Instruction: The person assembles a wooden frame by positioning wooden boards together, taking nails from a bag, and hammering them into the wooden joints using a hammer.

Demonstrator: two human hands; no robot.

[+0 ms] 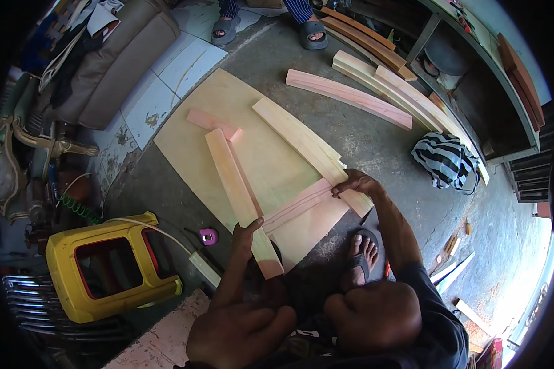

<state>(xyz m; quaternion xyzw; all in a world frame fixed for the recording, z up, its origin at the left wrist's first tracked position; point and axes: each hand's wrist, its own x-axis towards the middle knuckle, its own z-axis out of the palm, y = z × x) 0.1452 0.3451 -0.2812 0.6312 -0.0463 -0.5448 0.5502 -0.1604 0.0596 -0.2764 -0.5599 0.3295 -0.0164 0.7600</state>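
A light plywood sheet [191, 132] lies on the floor in front of me, with pieces of wood on top. My left hand [247, 237] closes on the near part of the left plank [232, 181], thumb over its edge. My right hand [354, 183] grips the right plank [292, 136] near its close end; the thumb presses by the end of a pinkish crosspiece [298, 205]. That crosspiece spans between the two planks and carries dark lines along it. A short pink block [202, 120] touches the left plank near its far end. My right hand's fingertips are partly hidden.
A yellow plastic stool [61, 264] lies at the left, near a pink tape measure [208, 236] and a white power strip [204, 267]. More planks [351, 98] and a striped cloth bundle [446, 161] are at the right. Another person's sandalled feet [314, 35] stand beyond the sheet.
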